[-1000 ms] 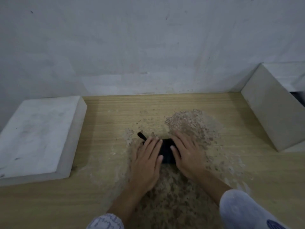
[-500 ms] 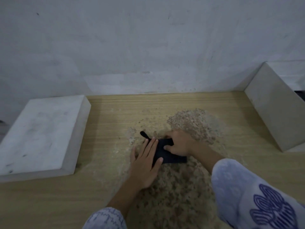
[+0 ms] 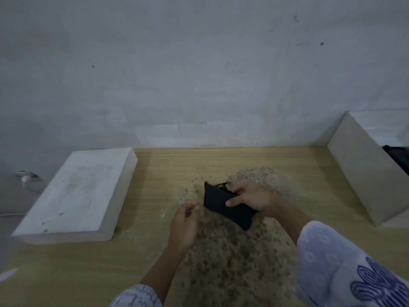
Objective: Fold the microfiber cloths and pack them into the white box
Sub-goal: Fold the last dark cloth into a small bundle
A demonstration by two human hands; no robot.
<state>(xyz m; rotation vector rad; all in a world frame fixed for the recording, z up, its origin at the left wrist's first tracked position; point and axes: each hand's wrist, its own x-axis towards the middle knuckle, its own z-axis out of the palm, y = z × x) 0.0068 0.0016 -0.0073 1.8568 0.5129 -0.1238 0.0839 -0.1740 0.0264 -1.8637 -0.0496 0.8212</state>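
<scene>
— Where the grey wall (image 3: 199,63) fills the upper half, what lies below it?

— Under it runs a wooden table (image 3: 66,273), its middle worn into a rough speckled patch (image 3: 232,262); at the left sits a flat white slab (image 3: 77,196), which may be a lid, though that cannot be told; at the right stands the white box (image 3: 363,180), tilted in this wide view and cut off by the frame edge; something dark (image 3: 398,158) shows inside it, too little visible to name.

— And the person?

— Only forearms and hands show; the right sleeve (image 3: 345,269), pale with a blue pattern, fills the lower right corner and is cropped; a bit of the left sleeve (image 3: 135,298) peeks in at the bottom edge.

— Where is the cloth?

— A folded dark microfiber cloth (image 3: 223,204) sits over the worn patch, near the table's centre, well apart from the white box; the right hand (image 3: 254,200) holds it, thumb on top and fingers curled round its far edge, hiding that edge; one corner hangs down toward the viewer; whether it rests on the table or is lifted cannot be told; a small yellowish spot shows at its top edge, too blurred to identify.

— The other hand?

— The left hand (image 3: 186,222) is just beside the cloth, not touching it, fingers loosely curled and holding nothing; motion blur softens its fingertips.
</scene>
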